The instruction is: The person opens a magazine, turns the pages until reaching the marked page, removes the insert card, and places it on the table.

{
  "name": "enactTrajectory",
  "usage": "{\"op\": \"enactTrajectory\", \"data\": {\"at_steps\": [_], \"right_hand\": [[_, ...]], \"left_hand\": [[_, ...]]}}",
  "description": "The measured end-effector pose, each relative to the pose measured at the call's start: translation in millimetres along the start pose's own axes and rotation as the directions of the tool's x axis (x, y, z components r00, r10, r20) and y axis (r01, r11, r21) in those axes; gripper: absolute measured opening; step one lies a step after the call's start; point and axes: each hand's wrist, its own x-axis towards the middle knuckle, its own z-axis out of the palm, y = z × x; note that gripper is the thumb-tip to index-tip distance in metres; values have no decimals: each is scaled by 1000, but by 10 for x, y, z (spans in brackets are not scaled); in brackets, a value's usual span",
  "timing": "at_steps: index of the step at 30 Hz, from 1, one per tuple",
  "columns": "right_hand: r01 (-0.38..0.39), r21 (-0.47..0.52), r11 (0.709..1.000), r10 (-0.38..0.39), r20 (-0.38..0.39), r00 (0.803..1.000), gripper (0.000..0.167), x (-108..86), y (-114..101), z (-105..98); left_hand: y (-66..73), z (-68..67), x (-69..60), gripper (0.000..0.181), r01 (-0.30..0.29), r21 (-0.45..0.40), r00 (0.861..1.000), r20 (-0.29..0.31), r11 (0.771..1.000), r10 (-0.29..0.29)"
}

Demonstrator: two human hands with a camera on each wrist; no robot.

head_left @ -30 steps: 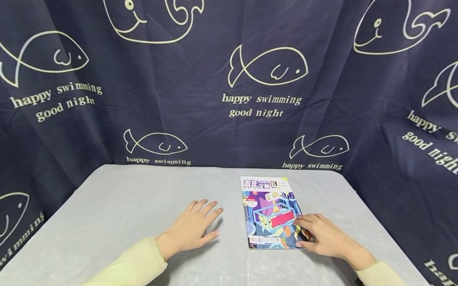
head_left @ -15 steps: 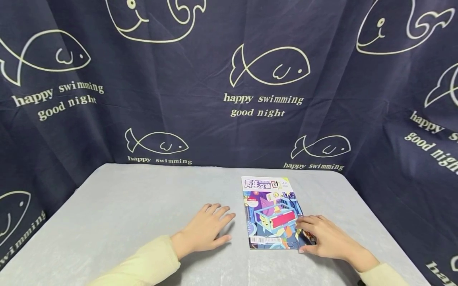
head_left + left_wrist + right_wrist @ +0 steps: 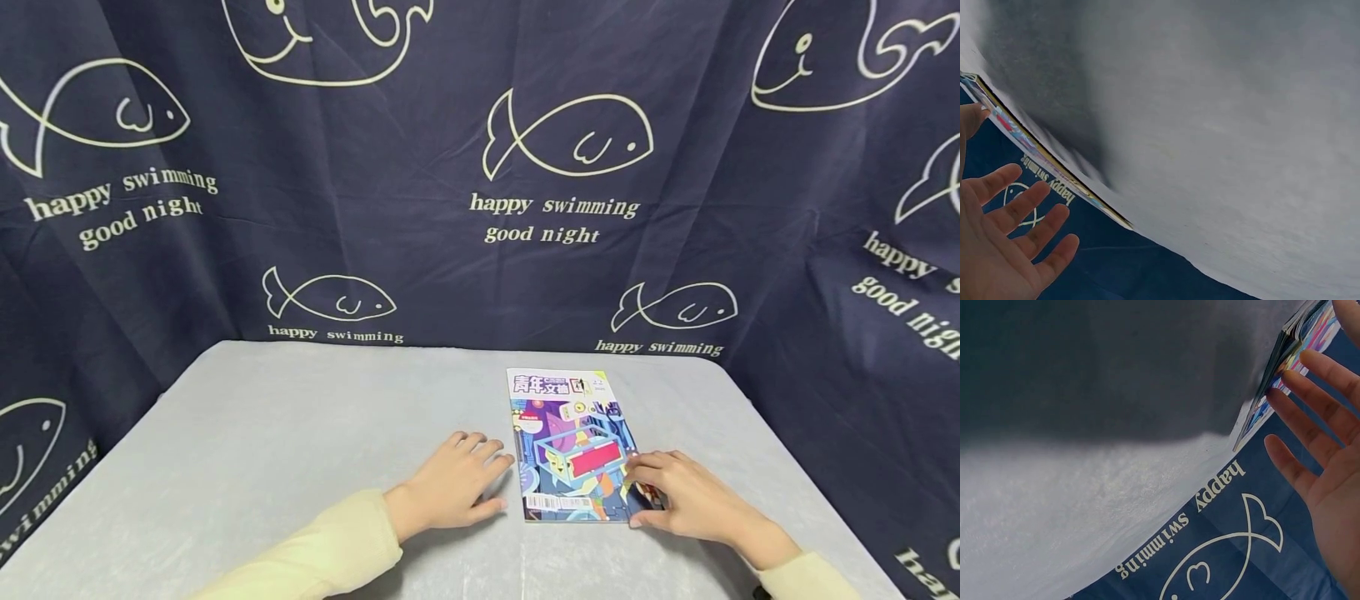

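Note:
A magazine [image 3: 573, 450] with a colourful cover lies face up on the light grey table. My left hand [image 3: 453, 483] is beside its left edge, fingers spread, with a small gap to the cover in the head view. My right hand [image 3: 693, 500] touches the lower right edge, its fingers on the cover's border and its thumb near the bottom corner. In the left wrist view the left hand [image 3: 1016, 231] has its fingers apart and holds nothing. The right wrist view shows the right hand's fingertips against the magazine [image 3: 1297, 356], whose page edges are slightly fanned.
The grey table [image 3: 262, 417] reaches back to a dark blue curtain [image 3: 420, 225] printed with white fish and lettering. That curtain also hangs along the left and right sides.
My left hand has moved right, towards the magazine's left edge. The right hand has stayed at the right edge with hardly any movement.

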Motion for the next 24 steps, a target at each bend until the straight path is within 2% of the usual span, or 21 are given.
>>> {"op": "enactTrajectory", "data": {"at_steps": [14, 24], "right_hand": [[8, 8, 1000, -8, -8, 1000, 45, 20, 41, -28], [0, -9, 1000, 0, -21, 1000, 34, 28, 51, -51]], "left_hand": [[167, 69, 186, 50, -60, 17, 998, 17, 998, 59], [249, 56, 282, 49, -90, 16, 994, 66, 996, 89]]}}
